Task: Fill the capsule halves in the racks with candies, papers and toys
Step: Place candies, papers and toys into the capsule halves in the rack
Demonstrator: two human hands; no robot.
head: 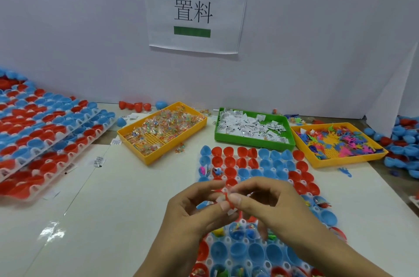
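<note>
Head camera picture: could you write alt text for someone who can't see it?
Two hands, left hand and right hand, pinch a small red toy above a white rack of red and blue capsule halves. Behind sit a yellow candy tray, a green paper tray and a yellow toy tray.

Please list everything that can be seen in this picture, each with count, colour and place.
rack: one, white, in front of the person, red and blue capsule halves in it
stacked racks: several, white, far left, red and blue halves
candy tray: one, yellow, centre left
paper tray: one, green, centre
toy tray: one, yellow, right
loose halves: many, blue and red, far right
sign: one, white, on wall
small red toy: one, between the fingers
left hand: over the rack
right hand: over the rack
</note>
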